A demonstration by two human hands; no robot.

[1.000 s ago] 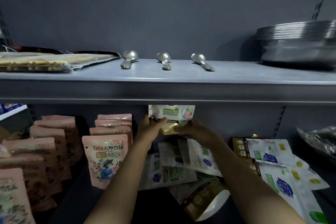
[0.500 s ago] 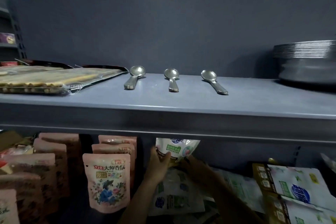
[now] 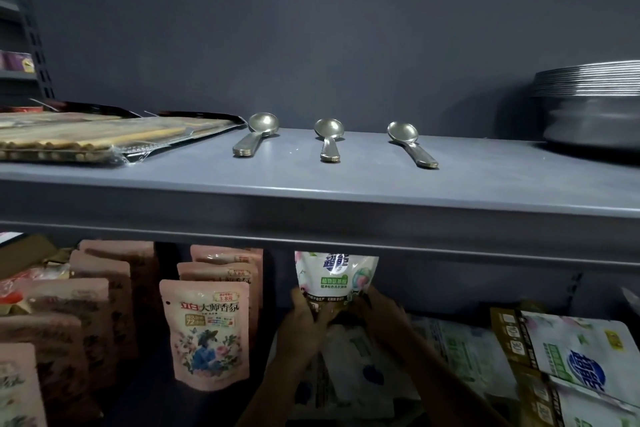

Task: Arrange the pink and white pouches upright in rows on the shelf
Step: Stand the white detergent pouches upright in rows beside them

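A white pouch (image 3: 335, 274) with green and blue print stands upright at the back of the lower shelf, just under the upper shelf's front edge (image 3: 311, 218). My left hand (image 3: 304, 322) grips its lower left side and my right hand (image 3: 377, 314) grips its lower right side. Pink pouches stand upright in rows on the left, the nearest one (image 3: 207, 333) with a floral picture facing me. More white pouches lie flat below my arms (image 3: 356, 371) and at the right (image 3: 575, 357).
The upper shelf carries three metal spoons (image 3: 329, 139), wrapped packets of sticks (image 3: 86, 139) at the left and a stack of metal plates (image 3: 592, 107) at the right. A dark gap (image 3: 273, 281) separates the pink rows from the held pouch.
The camera has tilted up, so the shelves sit lower in view. Both hands still hold the white pouch upright at the back of the lower shelf.
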